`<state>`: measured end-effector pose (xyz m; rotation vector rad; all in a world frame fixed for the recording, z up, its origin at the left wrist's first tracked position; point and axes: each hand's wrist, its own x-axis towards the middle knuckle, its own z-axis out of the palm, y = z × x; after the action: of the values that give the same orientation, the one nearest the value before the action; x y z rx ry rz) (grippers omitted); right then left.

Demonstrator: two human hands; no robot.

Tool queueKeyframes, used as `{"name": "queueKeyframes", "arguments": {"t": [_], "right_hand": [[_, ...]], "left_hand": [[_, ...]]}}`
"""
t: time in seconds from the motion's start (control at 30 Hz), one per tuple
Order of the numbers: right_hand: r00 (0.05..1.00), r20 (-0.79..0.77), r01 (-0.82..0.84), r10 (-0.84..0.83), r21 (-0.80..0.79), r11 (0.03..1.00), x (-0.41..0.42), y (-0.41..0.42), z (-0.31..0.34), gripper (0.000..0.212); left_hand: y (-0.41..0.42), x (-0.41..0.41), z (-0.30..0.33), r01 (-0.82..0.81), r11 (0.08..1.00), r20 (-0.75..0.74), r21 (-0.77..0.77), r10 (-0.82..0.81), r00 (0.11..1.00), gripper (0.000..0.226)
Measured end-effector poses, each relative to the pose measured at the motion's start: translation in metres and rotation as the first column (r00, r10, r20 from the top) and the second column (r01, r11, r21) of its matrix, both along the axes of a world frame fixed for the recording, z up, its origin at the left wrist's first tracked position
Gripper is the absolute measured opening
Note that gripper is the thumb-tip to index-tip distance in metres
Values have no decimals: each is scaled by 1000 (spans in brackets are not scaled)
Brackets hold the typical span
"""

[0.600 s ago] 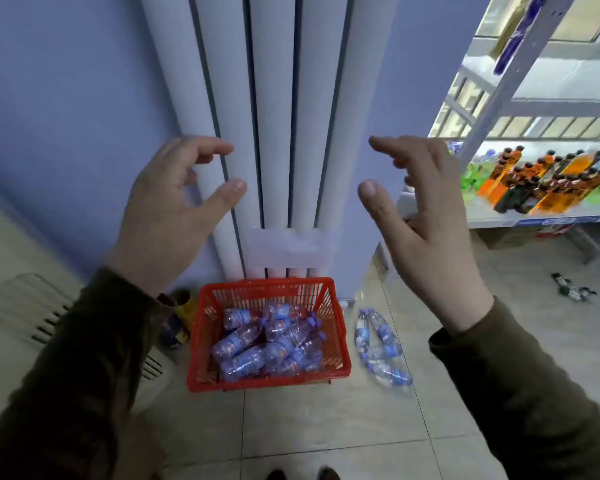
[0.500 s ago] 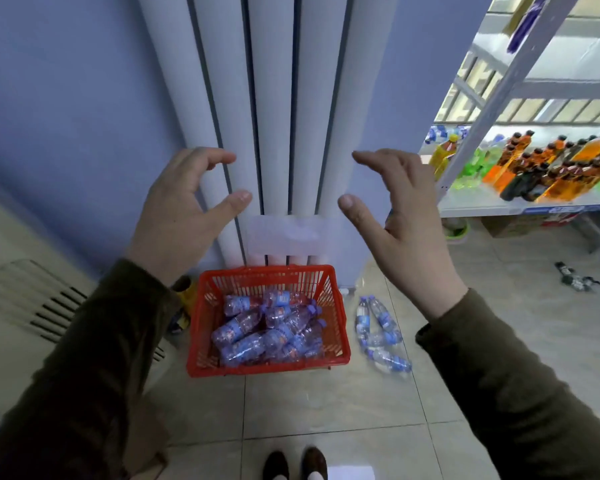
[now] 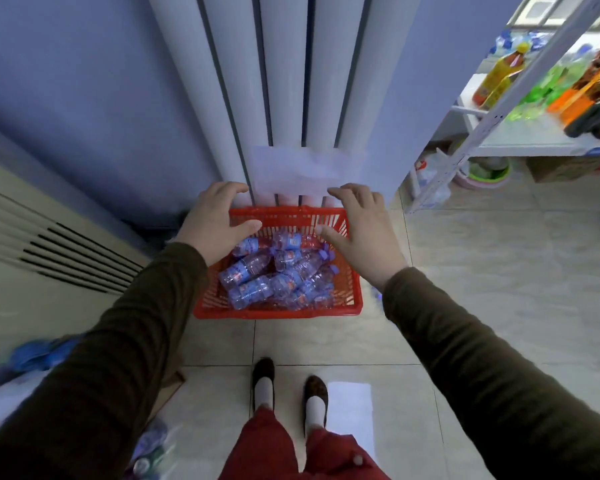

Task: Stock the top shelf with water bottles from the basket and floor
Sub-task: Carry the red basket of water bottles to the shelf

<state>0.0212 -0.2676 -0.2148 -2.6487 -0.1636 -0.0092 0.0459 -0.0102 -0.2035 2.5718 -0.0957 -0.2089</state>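
Standing over tiled floor, facing white ribbed column w/ shelf rack off to right, lower shelf already full of orange & green drink bottles; top shelf not in view. Red plastic basket parked at column base, between both arms, prob. for easy two-hand reach. Left hand & right hand spread over basket's far corners, fingers loosely apart, thumbs inward, holding nothing yet, likely about to grab from pile. Water bottles heaped on sides inside basket, blue caps & labels, none lifted.
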Motion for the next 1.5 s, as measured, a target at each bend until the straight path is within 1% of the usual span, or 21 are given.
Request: {"name": "queueKeyframes", "arguments": {"t": [0.13, 0.37, 0.47, 0.57, 0.63, 0.7, 0.83, 0.97, 1.03, 1.1, 1.13, 1.2, 1.27, 1.33, 1.4, 1.5], "right_hand": [[998, -70, -1, -1, -19, 1000, 4, 12, -33, 65], [978, -190, 77, -84, -43, 996, 13, 30, -89, 69], [963, -239, 104, -121, -82, 991, 15, 28, -111, 70], [943, -304, 122, -137, -68, 990, 20, 21, -135, 73], [929, -348, 109, -126, -66, 992, 26, 16, -153, 76], [912, -393, 79, -114, -103, 991, 31, 7, -168, 79], [872, -476, 45, -114, -154, 987, 37, -17, -191, 84], [821, -539, 97, -190, -195, 976, 44, -39, -212, 87], [789, -572, 132, -224, -198, 971, 48, -43, -222, 89], [778, -580, 173, -241, -171, 970, 53, -44, -234, 93], [775, -580, 211, -250, -135, 968, 56, -44, -242, 93], [763, -587, 266, -270, -94, 959, 61, -42, -251, 90], [758, -570, 305, -316, -117, 945, 63, -39, -260, 90], [741, -557, 357, -374, -146, 923, 64, -37, -270, 92], [730, -560, 392, -392, -127, 911, 62, -38, -278, 93], [740, -551, 408, -386, -88, 909, 61, -42, -285, 94]], "left_hand": [[19, 13, -39, 59, 998, -59, 17, -58, 997, 61], [48, 29, -98, 121, 990, -181, 68, -107, 978, 64], [54, 34, -119, 104, 992, -205, 69, -88, 975, 62], [58, 38, -143, 92, 992, -219, 87, -71, 973, 57], [63, 37, -159, 59, 992, -235, 110, -32, 971, 56], [70, 37, -173, 11, 990, -246, 141, 25, 969, 60], [98, 41, -201, -84, 965, -295, 247, 157, 943, 75], [115, 51, -221, -162, 966, -376, 203, 229, 898, 84], [120, 58, -234, -195, 957, -436, 216, 273, 857, 91], [123, 64, -247, -215, 955, -479, 204, 289, 829, 94], [125, 65, -253, -235, 958, -494, 167, 287, 820, 91], [126, 66, -262, -283, 955, -531, 88, 286, 798, 72], [126, 63, -274, -333, 941, -538, 54, 308, 784, 58], [123, 59, -279, -392, 920, -542, 7, 333, 771, 57], [121, 56, -280, -439, 898, -564, -29, 348, 749, 60], [120, 56, -281, -428, 903, -572, 19, 361, 736, 55]]}}
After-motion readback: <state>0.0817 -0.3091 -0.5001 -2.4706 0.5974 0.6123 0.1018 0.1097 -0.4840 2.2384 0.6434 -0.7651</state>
